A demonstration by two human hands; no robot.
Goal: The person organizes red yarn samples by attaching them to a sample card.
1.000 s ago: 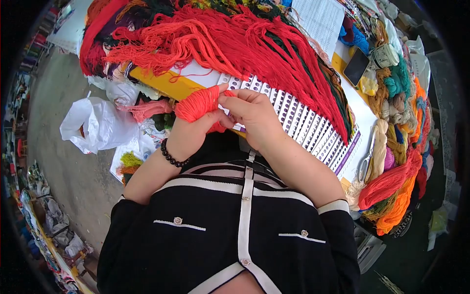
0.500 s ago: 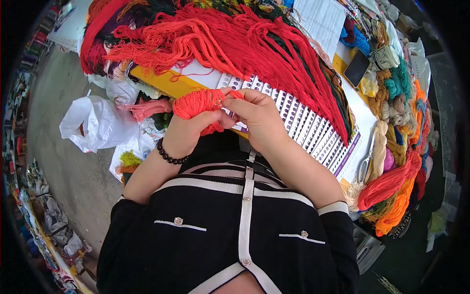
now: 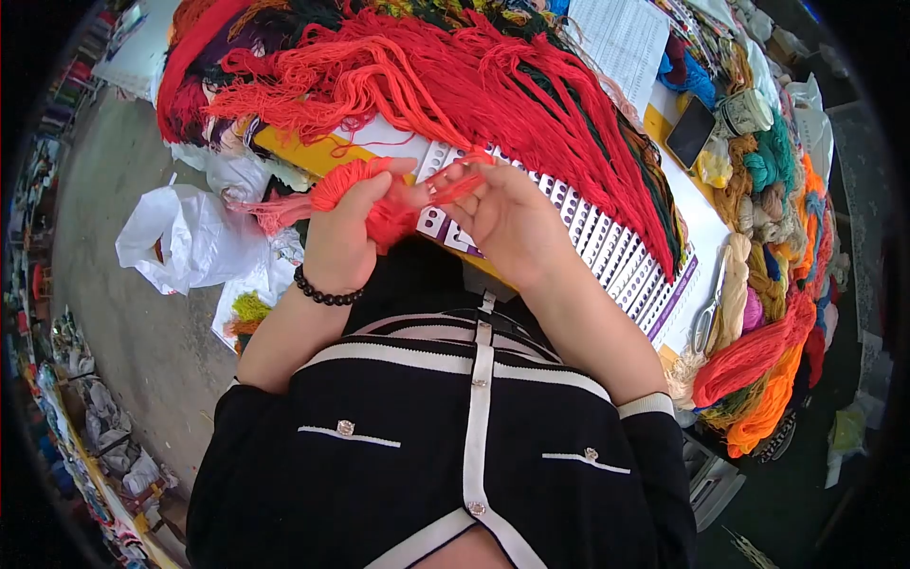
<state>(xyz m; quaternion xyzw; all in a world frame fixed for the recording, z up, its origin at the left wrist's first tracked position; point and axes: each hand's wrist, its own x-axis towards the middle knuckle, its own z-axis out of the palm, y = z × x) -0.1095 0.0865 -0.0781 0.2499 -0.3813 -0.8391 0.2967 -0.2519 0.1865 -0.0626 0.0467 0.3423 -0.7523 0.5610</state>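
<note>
My left hand [image 3: 349, 232], a beaded bracelet at its wrist, is closed around a bundled coral-red skein of thread [image 3: 343, 182]. My right hand [image 3: 517, 218] pinches loops of the same thread near the thumb and forefinger, its other fingers partly spread. Between the hands the strands [image 3: 436, 190] stretch across, smeared by motion. Both hands are in front of my body, over the table's near edge. Just beyond them lie white strips with rows of punched holes [image 3: 583, 237], partly covered by a large spread of red thread [image 3: 493, 95].
On the right of the table are a printed sheet [image 3: 621, 47], a phone [image 3: 691, 131], scissors [image 3: 704, 322] and piled colored skeins [image 3: 758, 360]. A white plastic bag [image 3: 194, 242] stands to the left, beside the table's yellow edge [image 3: 308, 159].
My hands have moved apart, the left one slightly leftward. The strands now span the gap between them, and the skein looks narrower and more bunched in my left hand.
</note>
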